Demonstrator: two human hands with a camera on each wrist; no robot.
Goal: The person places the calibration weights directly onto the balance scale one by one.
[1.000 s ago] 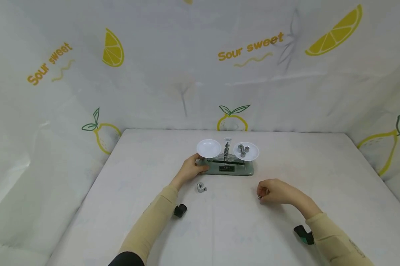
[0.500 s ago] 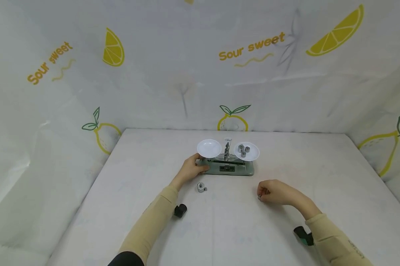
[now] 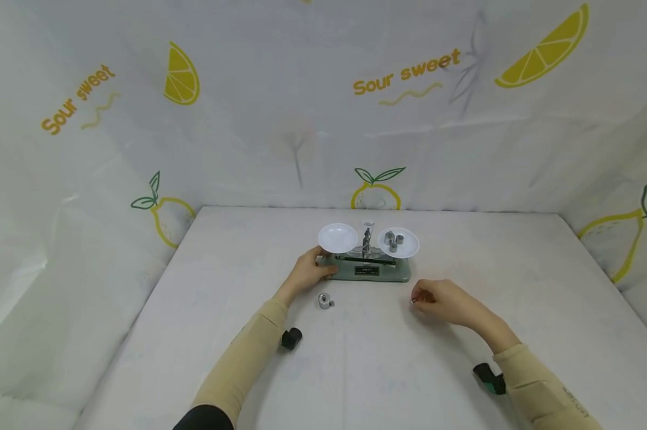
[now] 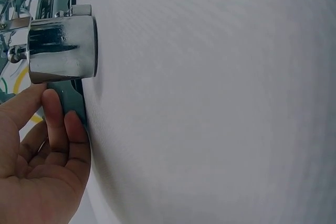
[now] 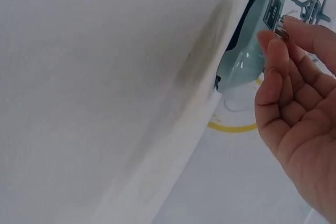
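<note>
A green balance scale (image 3: 345, 270) with two white pans stands near the back of the table. Several metal weights (image 3: 393, 247) sit on its right pan; the left pan (image 3: 337, 238) holds nothing. My left hand (image 3: 304, 274) grips the left end of the scale's base, fingers curled around it in the left wrist view. Between thumb and fingertips, my right hand (image 3: 444, 301) pinches a small metal weight (image 5: 282, 27), right of and nearer than the scale. A larger metal weight (image 3: 324, 301) stands in front of the scale, with a tiny one (image 3: 331, 303) beside it.
A black object (image 3: 291, 338) lies beside the left sleeve, and a black and green one (image 3: 490, 379) by the right sleeve. Behind the white table (image 3: 248, 233) hangs a white sheet (image 3: 269, 119) printed with lemons.
My right hand has lifted slightly and moved back toward the scale, with the small weight pinched in it. The left hand has stayed on the base.
</note>
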